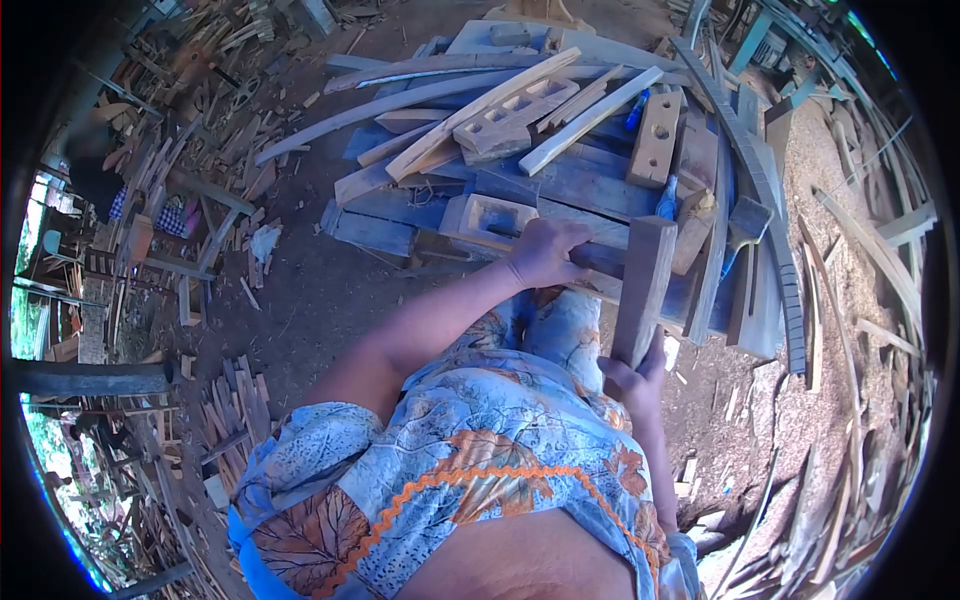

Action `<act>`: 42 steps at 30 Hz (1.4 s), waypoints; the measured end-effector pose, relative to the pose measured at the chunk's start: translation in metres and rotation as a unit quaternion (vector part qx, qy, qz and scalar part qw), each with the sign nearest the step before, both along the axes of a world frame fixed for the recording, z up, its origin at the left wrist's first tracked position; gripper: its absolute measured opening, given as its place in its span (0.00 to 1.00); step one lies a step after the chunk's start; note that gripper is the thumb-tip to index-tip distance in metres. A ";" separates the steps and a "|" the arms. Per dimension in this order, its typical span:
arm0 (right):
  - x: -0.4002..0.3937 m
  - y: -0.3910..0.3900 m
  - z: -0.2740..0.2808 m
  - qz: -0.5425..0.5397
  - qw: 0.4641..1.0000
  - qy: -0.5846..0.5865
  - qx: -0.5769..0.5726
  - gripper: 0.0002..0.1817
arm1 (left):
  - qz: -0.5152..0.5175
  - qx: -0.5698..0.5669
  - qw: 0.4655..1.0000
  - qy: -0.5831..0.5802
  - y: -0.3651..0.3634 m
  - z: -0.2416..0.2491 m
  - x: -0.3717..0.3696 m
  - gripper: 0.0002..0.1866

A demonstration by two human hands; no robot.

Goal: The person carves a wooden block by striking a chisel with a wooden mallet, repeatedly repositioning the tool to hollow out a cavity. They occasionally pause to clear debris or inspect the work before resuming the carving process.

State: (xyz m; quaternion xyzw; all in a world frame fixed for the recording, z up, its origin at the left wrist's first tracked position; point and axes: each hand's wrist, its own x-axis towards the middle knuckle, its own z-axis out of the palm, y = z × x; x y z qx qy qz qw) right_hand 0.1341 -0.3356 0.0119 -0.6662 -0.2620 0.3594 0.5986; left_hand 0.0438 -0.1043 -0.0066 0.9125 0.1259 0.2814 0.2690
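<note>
My left hand (548, 252) is closed at the near edge of the low wooden bench (400, 205), its fingers round a dark piece that is mostly hidden. Right of it, my right hand (637, 380) grips the lower end of a thick squared wooden block (643, 290), which stands out towards me over the bench edge. Just beyond my left hand lies a wooden piece with a rectangular opening (460, 217). A mallet-like block with a pale handle (748, 220) rests to the right of the held block.
Long curved strips (390, 112), a block with several slots (530, 112) and a block with round holes (655, 140) lie on the bench. Scrap wood (240, 405) is piled at the left. Shavings and long offcuts (870, 250) cover the ground at the right.
</note>
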 end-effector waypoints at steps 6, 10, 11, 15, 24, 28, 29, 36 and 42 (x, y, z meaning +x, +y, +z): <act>0.015 -0.013 0.009 -0.169 0.967 0.017 0.188 0.41 | -0.007 0.001 1.000 -0.002 0.003 -0.001 0.001 0.19; -0.001 -0.004 -0.004 -0.090 0.994 0.021 0.064 0.39 | 0.000 -0.013 1.000 0.014 0.004 -0.002 0.002 0.19; -0.004 0.004 0.002 -0.009 0.999 0.005 -0.035 0.38 | 0.000 -0.020 1.000 0.023 0.004 -0.002 0.001 0.19; -0.002 -0.005 0.017 -0.025 0.998 0.051 0.031 0.38 | -0.010 -0.004 1.000 0.000 0.006 -0.004 -0.002 0.19; -0.011 0.004 -0.007 -0.033 0.999 0.022 0.005 0.38 | -0.003 0.010 1.000 0.010 0.005 -0.004 -0.001 0.19; 0.009 -0.009 0.003 -0.073 0.996 0.009 0.054 0.36 | -0.012 0.013 1.000 0.000 0.010 -0.005 -0.003 0.19; 0.015 -0.012 0.013 -0.068 0.992 0.004 0.109 0.36 | -0.016 0.010 1.000 0.001 0.010 -0.005 -0.001 0.19; -0.010 0.004 -0.007 -0.067 0.992 0.072 -0.083 0.37 | -0.018 -0.004 1.000 -0.004 0.010 -0.005 -0.004 0.18; 0.013 -0.009 0.017 -0.118 0.985 0.010 0.128 0.37 | -0.014 0.015 1.000 -0.005 0.015 -0.009 -0.005 0.19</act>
